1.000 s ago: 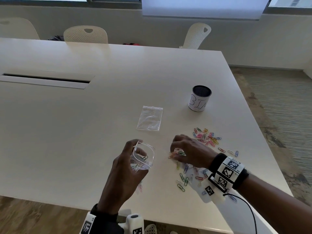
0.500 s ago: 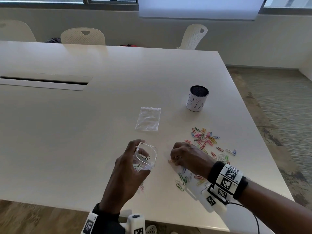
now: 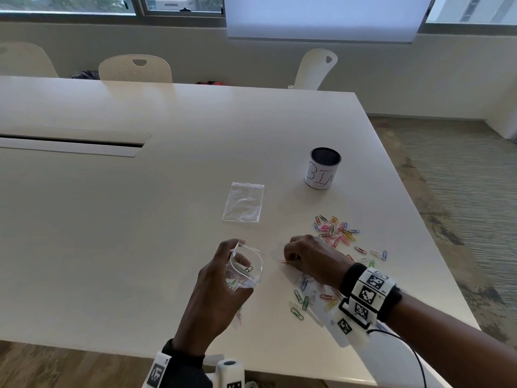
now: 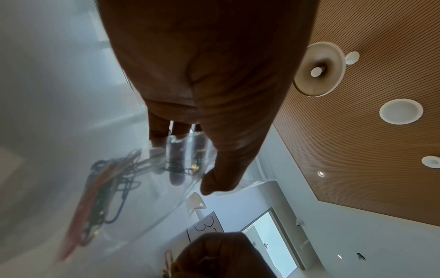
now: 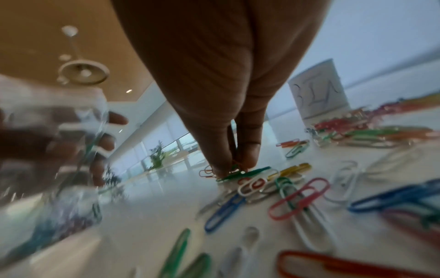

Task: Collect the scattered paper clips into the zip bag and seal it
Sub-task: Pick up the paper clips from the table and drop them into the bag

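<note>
My left hand (image 3: 223, 278) holds a clear zip bag (image 3: 247, 268) upright, mouth spread wide, above the white table (image 3: 140, 219). Several coloured paper clips (image 4: 104, 190) lie inside the bag. My right hand (image 3: 305, 257) is just right of the bag, its fingers (image 5: 223, 150) pinching a few paper clips (image 5: 235, 169) at the table surface. An orange clip (image 3: 284, 261) sticks out of that pinch. More loose paper clips (image 3: 334, 233) are scattered behind and under my right wrist (image 3: 307, 299).
A second, flat clear zip bag (image 3: 244, 202) lies beyond the hands. A black cup with a white "BIN" label (image 3: 322, 172) stands farther right. The table's right edge (image 3: 419, 228) runs close to the clips. White chairs (image 3: 135, 68) line the far side.
My right hand has slid left from the clip pile toward the bag, with clips pinched in its fingers. The left hand keeps the bag's mouth spread.
</note>
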`<move>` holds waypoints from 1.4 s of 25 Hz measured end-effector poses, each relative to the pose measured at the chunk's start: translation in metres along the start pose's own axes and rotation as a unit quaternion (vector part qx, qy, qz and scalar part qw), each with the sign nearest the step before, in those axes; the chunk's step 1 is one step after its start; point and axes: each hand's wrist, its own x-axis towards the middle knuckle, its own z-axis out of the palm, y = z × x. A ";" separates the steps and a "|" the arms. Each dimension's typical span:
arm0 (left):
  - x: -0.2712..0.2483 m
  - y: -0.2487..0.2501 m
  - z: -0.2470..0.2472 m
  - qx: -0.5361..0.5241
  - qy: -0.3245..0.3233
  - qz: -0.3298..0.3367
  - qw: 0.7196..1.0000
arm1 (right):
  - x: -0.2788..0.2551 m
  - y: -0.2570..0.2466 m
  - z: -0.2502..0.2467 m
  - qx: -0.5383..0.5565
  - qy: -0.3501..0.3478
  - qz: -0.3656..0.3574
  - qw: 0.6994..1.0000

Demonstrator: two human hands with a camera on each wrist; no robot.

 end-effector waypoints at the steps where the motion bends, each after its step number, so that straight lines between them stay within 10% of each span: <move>1: 0.000 -0.001 0.002 0.000 -0.002 0.001 1.000 | 0.000 0.002 -0.003 0.025 0.012 0.013 1.000; 9: 0.002 -0.006 0.010 0.002 -0.005 0.003 1.000 | -0.015 -0.053 -0.055 0.260 0.108 0.055 0.958; 23: 0.007 -0.004 0.016 0.015 -0.007 0.031 0.999 | -0.011 -0.099 -0.067 0.170 0.100 0.030 0.980; 35: 0.025 0.005 0.018 0.006 -0.021 0.047 0.999 | -0.005 0.053 -0.064 0.069 0.112 0.189 0.973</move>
